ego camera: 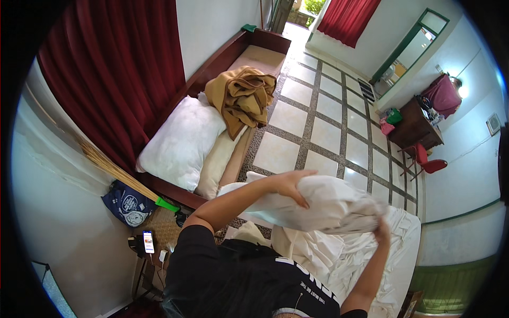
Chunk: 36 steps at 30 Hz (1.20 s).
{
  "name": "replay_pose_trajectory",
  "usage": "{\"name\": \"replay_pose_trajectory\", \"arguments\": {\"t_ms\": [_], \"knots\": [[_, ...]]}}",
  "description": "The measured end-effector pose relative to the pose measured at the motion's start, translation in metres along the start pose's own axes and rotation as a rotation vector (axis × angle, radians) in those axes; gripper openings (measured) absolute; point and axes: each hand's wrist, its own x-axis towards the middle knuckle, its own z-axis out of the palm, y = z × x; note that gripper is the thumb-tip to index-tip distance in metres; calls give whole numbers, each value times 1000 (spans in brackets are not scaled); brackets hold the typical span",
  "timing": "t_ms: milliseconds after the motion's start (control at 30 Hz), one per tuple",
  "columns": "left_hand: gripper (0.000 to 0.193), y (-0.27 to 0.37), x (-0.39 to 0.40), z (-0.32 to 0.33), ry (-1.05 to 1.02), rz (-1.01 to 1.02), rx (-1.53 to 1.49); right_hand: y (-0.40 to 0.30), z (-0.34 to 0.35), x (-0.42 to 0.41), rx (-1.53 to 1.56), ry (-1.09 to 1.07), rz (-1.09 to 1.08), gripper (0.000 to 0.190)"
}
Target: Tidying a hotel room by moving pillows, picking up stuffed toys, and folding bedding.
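A white pillow [314,198] in a loose cloth cover is held in front of my body, above the bed. My left hand [292,186] grips it from the left, thumb spread from the fingers. At the pillow's right end my right hand [382,230] holds the bunched cloth; both are blurred by movement. Below lies a rumpled white sheet [366,254] on the white mattress [409,238]. Further left, another white pillow [183,139] rests on a cream pillow [216,167], with a crumpled brown blanket [242,95] against them.
Those pillows lie on a wooden daybed [191,198] beside a red curtain [111,79]. A stick broom [119,175], a blue bag [127,202] and a lit phone [148,241] are at the left. Across the tiled floor [292,115] stand a desk [413,123] and red chair [429,161].
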Motion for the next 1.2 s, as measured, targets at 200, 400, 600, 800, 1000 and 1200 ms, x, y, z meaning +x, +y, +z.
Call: {"name": "replay_pose_trajectory", "arguments": {"t_ms": [200,400,600,800,1000,1200], "knots": [[85,31,22,-119,286,-150,415,16,157,-44,-151,-368,409,40],[64,136,61,-267,454,-191,789,6,163,-53,-119,-283,281,45],[60,205,27,-364,708,194,1101,19,135,-62,-92,-72,258,42],[77,68,-44,-450,800,-217,1190,56,139,-72,-9,-31,332,38],[57,-108,-43,-387,809,-331,1070,112,136,-98,26,18,483,38],[17,-257,2,-245,573,-181,779,197,134,-116,-63,35,589,38]]}}
